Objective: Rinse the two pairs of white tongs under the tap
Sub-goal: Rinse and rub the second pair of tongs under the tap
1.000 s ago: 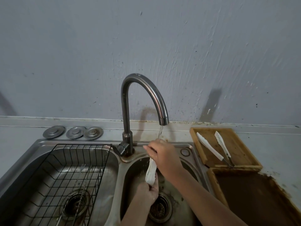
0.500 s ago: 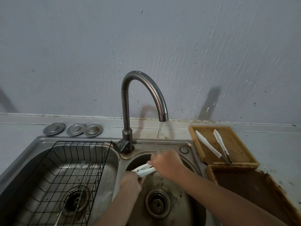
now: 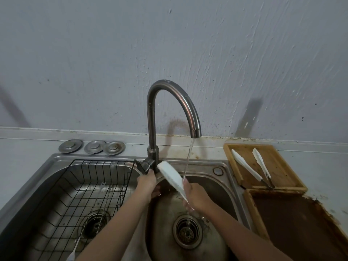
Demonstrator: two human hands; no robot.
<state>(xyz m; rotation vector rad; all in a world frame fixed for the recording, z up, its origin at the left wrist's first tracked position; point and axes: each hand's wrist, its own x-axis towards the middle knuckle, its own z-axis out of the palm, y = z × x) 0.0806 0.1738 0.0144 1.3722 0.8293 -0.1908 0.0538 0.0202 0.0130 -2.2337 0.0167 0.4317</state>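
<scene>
One pair of white tongs (image 3: 172,177) is over the right basin (image 3: 222,187), tilted with its broad end up-left by the tap's base. My right hand (image 3: 195,198) grips its lower end. Water from the curved steel tap (image 3: 188,108) falls on the tongs just above that hand. My left hand (image 3: 147,182) is off the tongs and sits against the tap lever (image 3: 141,165); its fingers are hidden. The second pair of white tongs (image 3: 244,166) lies spread open in a wooden tray (image 3: 278,166) to the right of the sink.
A black wire basket (image 3: 90,187) fills the left basin, with a fork and thin utensils lying in it. Three metal sink plugs (image 3: 92,146) rest on the ledge behind. A larger dark-bottomed wooden tray (image 3: 301,223) sits at the front right. The wall stands close behind the tap.
My left hand let go of the tongs and moved up to the tap lever. My right hand swung the tongs from lying across to pointing up-left under the stream.
</scene>
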